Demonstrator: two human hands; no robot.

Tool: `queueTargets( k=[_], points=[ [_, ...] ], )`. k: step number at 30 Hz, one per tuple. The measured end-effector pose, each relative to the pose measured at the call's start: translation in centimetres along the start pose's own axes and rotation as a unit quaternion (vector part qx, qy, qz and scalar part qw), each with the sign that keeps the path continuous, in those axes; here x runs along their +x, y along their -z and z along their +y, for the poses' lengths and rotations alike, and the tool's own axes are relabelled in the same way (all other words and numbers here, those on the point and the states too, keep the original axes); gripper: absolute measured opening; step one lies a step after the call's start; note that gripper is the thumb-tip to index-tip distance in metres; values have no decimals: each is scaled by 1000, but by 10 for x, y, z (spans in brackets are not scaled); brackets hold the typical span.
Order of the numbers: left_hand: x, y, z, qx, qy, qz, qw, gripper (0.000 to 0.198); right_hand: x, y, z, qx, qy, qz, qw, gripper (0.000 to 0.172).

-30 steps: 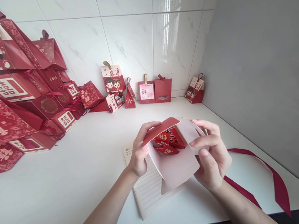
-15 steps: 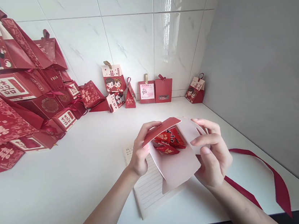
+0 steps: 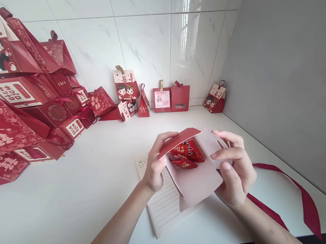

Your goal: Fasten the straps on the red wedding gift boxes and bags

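Note:
Between my two hands is a paper gift box [image 3: 200, 184], red outside and pale pink inside, its flaps unfolded at the top. Several red candy packets [image 3: 186, 154] with gold lettering lie inside it. My left hand [image 3: 156, 162] grips the box's left side, fingers over the red flap [image 3: 180, 139]. On the other side, my right hand [image 3: 236, 164] has its fingers and thumb on the right flap [image 3: 209, 148], which shows a slit. A lined notebook [image 3: 164, 213] with handwriting lies under the box. Beside my right forearm, a dark red ribbon [image 3: 308, 203] curls over the table.
A pile of red wedding gift boxes [image 3: 44, 101] fills the left back. Along the tiled wall [image 3: 144, 41] stand a box with a cartoon couple [image 3: 126, 87], a small triangular box [image 3: 143, 104] and two flat boxes [image 3: 180, 100]. Another box [image 3: 215, 99] sits by the grey partition [image 3: 283, 83].
The whole view has shifted slightly, so everything appears a little further right. Both hands keep their hold on the box, and the candy packets stay inside.

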State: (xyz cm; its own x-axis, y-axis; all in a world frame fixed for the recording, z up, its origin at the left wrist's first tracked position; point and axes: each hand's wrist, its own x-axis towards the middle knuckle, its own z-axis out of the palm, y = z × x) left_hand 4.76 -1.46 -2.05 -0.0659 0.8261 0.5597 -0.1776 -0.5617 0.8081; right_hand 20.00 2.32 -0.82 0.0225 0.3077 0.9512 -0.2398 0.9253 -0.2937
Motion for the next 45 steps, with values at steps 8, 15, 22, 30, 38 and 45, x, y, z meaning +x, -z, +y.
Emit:
queueTargets(
  k=[8,15,22,30,38,45],
  points=[
    [3,-4,4,-26,84,63,994,42,-4,-2,4,-32,-92,-20,995,22],
    [10,-5,4,-46,180,103,977,29,-7,-4,8,16,-221,-87,971,26],
    [10,-3,2,13,229,101,968,31,-3,0,14,-45,-270,-138,952,41],
    [11,2,-2,86,257,141,952,27,0,-5,15,-109,-369,-110,916,45],
    [12,-4,5,101,208,146,962,28,11,10,18,22,-270,-257,928,32],
    [8,-8,10,115,204,128,964,18,11,11,18,-99,-253,-238,932,18]
  ],
)
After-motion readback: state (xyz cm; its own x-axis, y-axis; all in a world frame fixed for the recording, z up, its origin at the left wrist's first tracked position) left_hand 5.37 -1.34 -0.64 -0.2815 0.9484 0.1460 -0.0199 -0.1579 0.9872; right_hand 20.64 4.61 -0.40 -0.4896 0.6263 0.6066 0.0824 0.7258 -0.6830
